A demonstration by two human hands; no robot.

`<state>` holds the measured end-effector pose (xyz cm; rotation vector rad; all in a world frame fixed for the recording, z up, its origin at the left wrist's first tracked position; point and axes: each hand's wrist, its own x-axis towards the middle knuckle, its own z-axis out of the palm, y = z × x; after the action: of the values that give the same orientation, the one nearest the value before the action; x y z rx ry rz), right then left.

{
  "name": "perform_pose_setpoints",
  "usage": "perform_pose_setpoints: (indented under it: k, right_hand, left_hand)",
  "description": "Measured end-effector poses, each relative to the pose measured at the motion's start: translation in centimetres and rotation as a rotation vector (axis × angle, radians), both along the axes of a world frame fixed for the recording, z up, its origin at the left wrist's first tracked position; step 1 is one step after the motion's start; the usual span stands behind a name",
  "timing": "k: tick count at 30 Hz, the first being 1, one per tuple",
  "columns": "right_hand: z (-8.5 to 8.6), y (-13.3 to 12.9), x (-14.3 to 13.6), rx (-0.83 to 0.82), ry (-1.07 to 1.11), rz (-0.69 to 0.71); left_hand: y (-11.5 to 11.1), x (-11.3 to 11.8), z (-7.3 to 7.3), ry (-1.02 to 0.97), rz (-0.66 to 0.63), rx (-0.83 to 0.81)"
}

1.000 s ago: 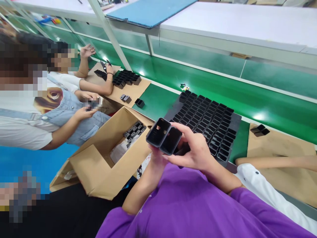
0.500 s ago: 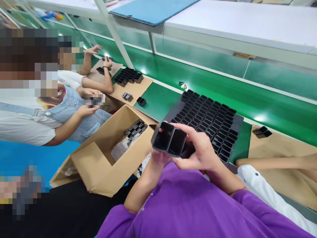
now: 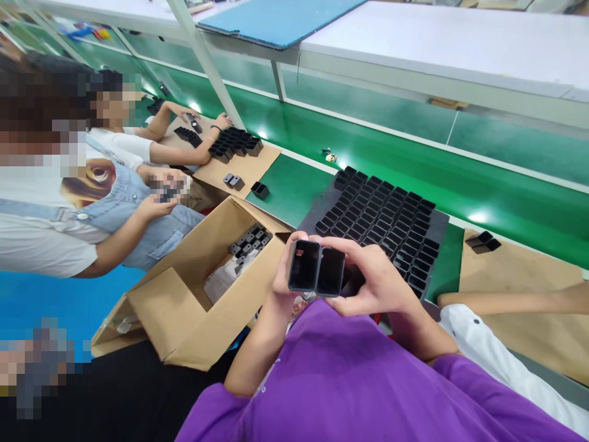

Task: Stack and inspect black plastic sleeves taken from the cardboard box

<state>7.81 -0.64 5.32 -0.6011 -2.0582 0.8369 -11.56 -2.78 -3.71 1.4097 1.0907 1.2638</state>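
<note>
Held up in front of my chest is a black double-compartment plastic holder (image 3: 316, 268), its two rectangular openings facing me. My left hand (image 3: 284, 270) grips its left side, with fingers over the top edge. Closed on the right side is my right hand (image 3: 375, 276), thumb below and fingers above. Just beyond my hands, rows of similar black holders (image 3: 381, 218) stand close together on a dark board (image 3: 310, 215). An open cardboard box (image 3: 234, 307) to my left has more black pieces (image 3: 251, 242) and white wrapping inside.
Two co-workers (image 3: 124, 184) handle similar pieces on the left. A co-worker's forearm (image 3: 506, 301) lies on cardboard (image 3: 529, 270) at right, near a black holder (image 3: 483, 241). More holders (image 3: 234, 144) stand on the left cardboard. A metal post (image 3: 207, 67) rises behind the green bench (image 3: 299, 184).
My left hand has shifted from beneath the holder to its left side. The holder has turned more upright. The farther co-worker's hands have moved over their pieces.
</note>
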Motion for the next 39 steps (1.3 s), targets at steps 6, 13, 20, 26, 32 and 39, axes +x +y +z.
perform_pose_setpoints:
  k: [6, 13, 20, 26, 32, 39]
  right_hand:
    - [-0.2, 0.2, 0.5, -0.051, -0.05, 0.031]
    - [-0.6, 0.5, 0.8, -0.076, -0.065, 0.071]
    - [-0.8, 1.0, 1.4, -0.064, -0.083, 0.129]
    - [-1.0, 1.3, 1.9, -0.108, -0.071, 0.183]
    - [-1.1, 1.5, 2.0, -0.121, -0.063, 0.229]
    - [-1.2, 1.6, 2.2, -0.102, -0.082, 0.222]
  left_hand:
    - [0.4, -0.4, 0.0, -0.356, -0.042, -0.067]
    - [0.2, -0.8, 1.1, -0.389, -0.144, -0.015]
    - [-0.5, -2.3, 3.7, -0.155, -0.251, 0.093]
    - [-0.6, -3.3, 5.0, 0.044, -0.259, 0.186]
    - [-0.9, -3.3, 5.5, 0.125, -0.219, 0.162]
    - [-1.2, -3.4, 6.2, 0.258, -0.195, 0.203]
